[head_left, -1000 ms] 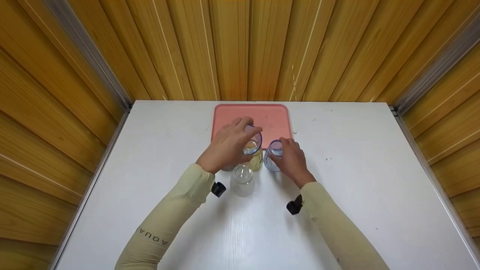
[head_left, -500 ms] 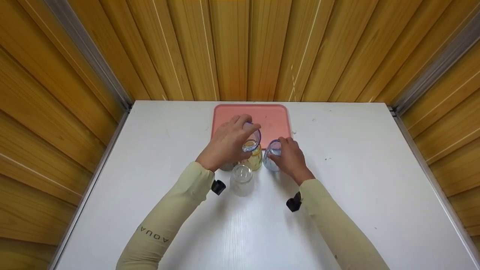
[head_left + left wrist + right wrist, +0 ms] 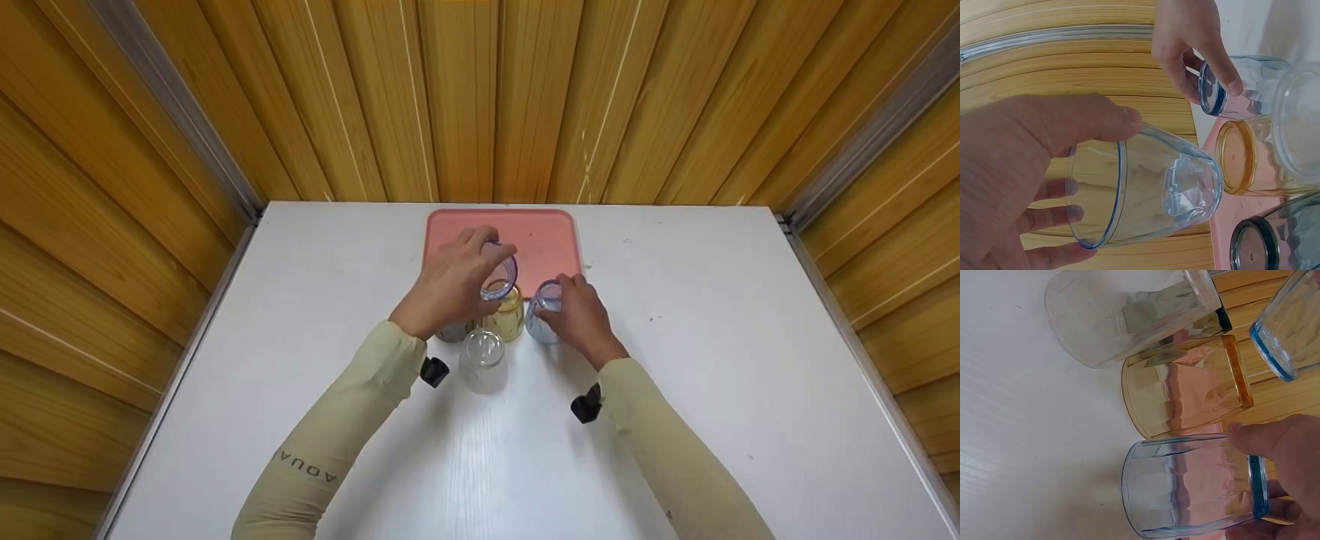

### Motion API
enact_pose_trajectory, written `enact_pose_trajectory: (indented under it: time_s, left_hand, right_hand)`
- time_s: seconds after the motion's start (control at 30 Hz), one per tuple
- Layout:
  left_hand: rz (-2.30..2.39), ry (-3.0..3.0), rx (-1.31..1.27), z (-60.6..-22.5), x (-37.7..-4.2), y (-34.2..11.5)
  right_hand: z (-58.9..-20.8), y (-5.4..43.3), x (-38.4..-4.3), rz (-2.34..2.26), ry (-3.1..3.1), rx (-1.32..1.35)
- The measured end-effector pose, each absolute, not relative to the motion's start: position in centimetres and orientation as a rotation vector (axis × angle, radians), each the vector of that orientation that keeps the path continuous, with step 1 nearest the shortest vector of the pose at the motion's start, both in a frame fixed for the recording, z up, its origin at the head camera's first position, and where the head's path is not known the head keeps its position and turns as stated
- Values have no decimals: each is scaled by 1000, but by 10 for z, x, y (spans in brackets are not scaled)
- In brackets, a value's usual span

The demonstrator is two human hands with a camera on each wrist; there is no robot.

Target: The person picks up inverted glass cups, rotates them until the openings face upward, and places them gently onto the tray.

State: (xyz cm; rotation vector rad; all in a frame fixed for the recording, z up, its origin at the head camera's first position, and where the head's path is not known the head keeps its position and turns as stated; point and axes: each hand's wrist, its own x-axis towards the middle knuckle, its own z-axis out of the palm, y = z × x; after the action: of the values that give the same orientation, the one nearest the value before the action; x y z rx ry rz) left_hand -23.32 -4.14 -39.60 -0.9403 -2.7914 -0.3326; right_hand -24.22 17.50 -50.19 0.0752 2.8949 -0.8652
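Observation:
My left hand grips a pale-blue glass tumbler near its blue-edged mouth, thumb on one side and fingers on the other. The tumbler hangs mouth up with its base downward, above an upside-down amber tumbler. My right hand holds another blue tumbler around its thick base; this one stands upside down on the table beside the amber one. A dark grey tumbler stands left of the amber one, partly hidden by my left hand in the head view. Closer to me is a colourless tumbler, also upside down.
A pink tray lies flat behind the tumblers, at the far side of the white table. Wood-patterned panels rise behind the table and on both sides.
My left hand has lifted the tumbler slightly and moved it left, baring more of the amber tumbler. My right hand and its tumbler have barely moved.

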Motion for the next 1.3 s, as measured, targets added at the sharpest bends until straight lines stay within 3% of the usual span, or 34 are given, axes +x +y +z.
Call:
enact_pose_trajectory:
  time_s: [1.3]
  left_hand:
    - [-351, -2777, -873, -400, -248, -46]
  right_hand:
    - [-501, 175, -243, -840, 2875, 81]
